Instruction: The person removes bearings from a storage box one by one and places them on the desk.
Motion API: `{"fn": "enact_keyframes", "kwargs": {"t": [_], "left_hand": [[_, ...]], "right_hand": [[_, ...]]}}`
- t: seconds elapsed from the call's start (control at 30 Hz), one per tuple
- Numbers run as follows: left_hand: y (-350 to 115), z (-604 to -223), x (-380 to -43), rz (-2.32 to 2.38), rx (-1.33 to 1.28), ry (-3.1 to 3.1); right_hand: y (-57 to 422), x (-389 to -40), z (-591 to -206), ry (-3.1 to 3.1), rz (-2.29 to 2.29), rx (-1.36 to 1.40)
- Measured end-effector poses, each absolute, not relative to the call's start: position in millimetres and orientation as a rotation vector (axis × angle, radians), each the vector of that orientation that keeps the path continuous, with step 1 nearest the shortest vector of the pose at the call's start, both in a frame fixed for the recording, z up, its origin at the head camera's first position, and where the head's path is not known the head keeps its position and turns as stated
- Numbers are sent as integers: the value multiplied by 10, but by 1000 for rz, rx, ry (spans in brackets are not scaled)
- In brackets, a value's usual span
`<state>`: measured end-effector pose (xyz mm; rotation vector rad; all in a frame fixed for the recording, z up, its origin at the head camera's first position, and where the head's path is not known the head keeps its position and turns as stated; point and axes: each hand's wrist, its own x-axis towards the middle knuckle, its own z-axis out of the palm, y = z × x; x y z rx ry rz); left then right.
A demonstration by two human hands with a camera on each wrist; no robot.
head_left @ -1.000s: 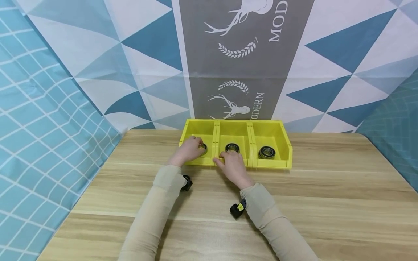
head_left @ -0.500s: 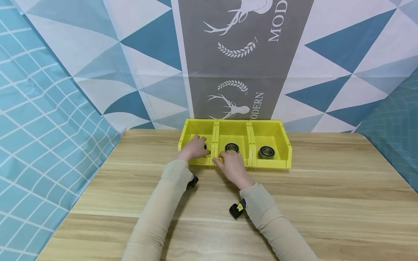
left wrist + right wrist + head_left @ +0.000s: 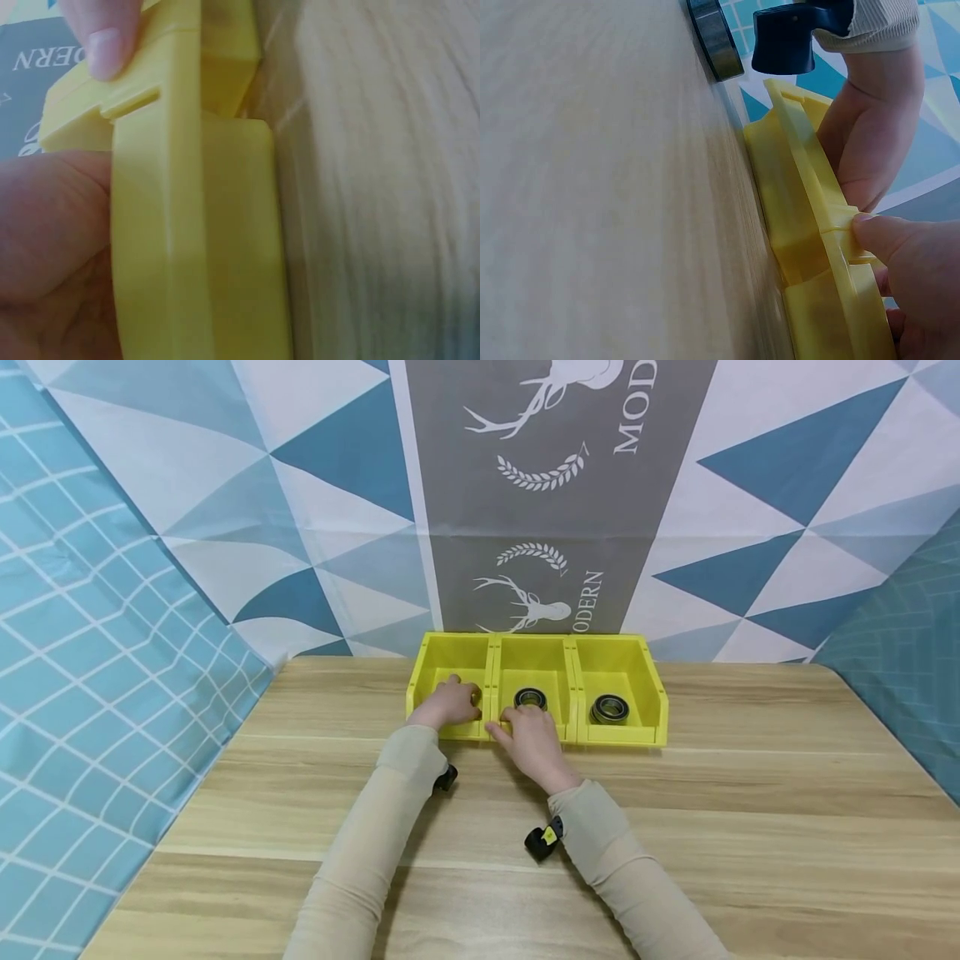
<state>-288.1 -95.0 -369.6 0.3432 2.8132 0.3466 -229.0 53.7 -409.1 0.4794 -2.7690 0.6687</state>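
Note:
Three joined yellow bins [image 3: 618, 739] stand in a row on the table. My left hand [image 3: 450, 702] reaches into the left bin with bent fingers. Whatever lies under those fingers is hidden, and the bin's front wall [image 3: 161, 247] blocks it in the left wrist view. My right hand [image 3: 534, 739] grips the front edge of the middle bin, its thumb [image 3: 870, 229] on the rim by the divider and its fingers over the wall. Just beyond them a black-edged ball bearing [image 3: 530, 694] lies in the middle bin. Bearings [image 3: 610, 708], apparently stacked, lie in the right bin.
The wood-grain table [image 3: 787, 827] extends around the bins. Behind them hangs a patterned cloth [image 3: 555, 510], with a blue checked cloth [image 3: 97, 635] at the left. Black wrist cameras [image 3: 543, 841] sit under both sleeves, close to the tabletop.
My left hand has shifted slightly right within the left bin. The bearing seen at its fingers earlier is now hidden. My right hand has stayed on the middle bin's edge.

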Motion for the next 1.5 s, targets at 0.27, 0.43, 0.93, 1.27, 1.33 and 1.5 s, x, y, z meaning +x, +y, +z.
{"fn": "enact_keyframes", "kwargs": {"t": [0.27, 0.43, 0.93, 1.27, 1.33, 1.5], "left_hand": [[-966, -3712, -2876, 353, 342, 2856], [-984, -3732, -2882, 337, 358, 2904], [-995, -3792, -2902, 353, 357, 2982], [-1020, -3840, -2913, 379, 344, 3001], [-1025, -3843, -2910, 381, 346, 3004], [-1034, -3831, -2887, 394, 363, 3011]], "right_hand": [[538, -2301, -4095, -2778, 662, 475], [535, -2304, -4087, -2788, 660, 473], [540, -2302, -4081, -2789, 668, 467], [545, -2291, -4083, -2804, 676, 471], [546, -2290, -4082, -2803, 673, 470], [544, -2287, -4078, -2786, 664, 474]]}}
